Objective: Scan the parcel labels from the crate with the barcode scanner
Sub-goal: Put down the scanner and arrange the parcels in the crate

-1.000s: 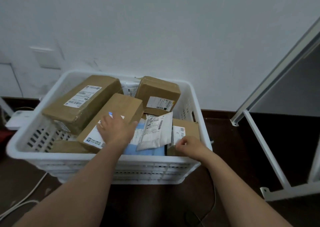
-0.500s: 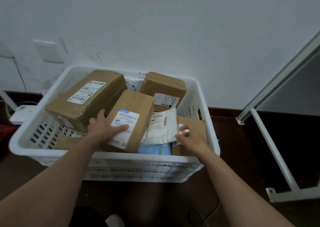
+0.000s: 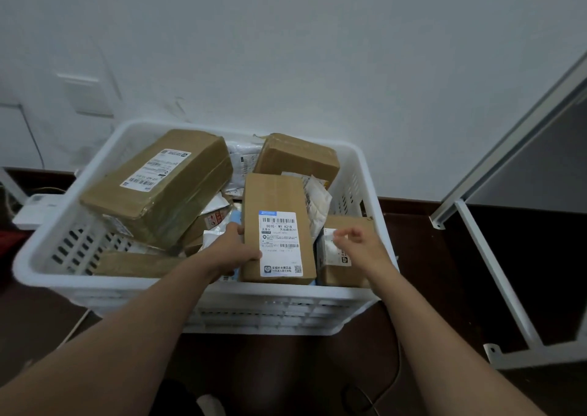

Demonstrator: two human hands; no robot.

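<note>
Your left fingers (image 3: 251, 253) are clamped on the left edge of the narrow cardboard parcel (image 3: 276, 225), thumb over its front, and your left hand (image 3: 233, 250) holds it tilted up near the crate's front wall. Half a second ago this parcel lay lower and angled toward the left; it now stands squarer to you, its shipping label (image 3: 280, 244) facing the camera with both barcodes readable. In my judgement the label is presented for scanning, yet no barcode scanner appears in view. Your right hand (image 3: 357, 247) has drawn back from the white mailer; its fingers are loosely curled and apart, holding nothing, above the small brown parcel (image 3: 344, 257) at front right. Count inside the white plastic crate (image 3: 60, 276): five cardboard parcels show clearly, namely the large box (image 3: 162, 190) at left, one at the rear (image 3: 297, 158), the held one, the small one, and a flat one (image 3: 136, 264) at front left. At least two white mailers show; more lie buried, number uncertain.
</note>
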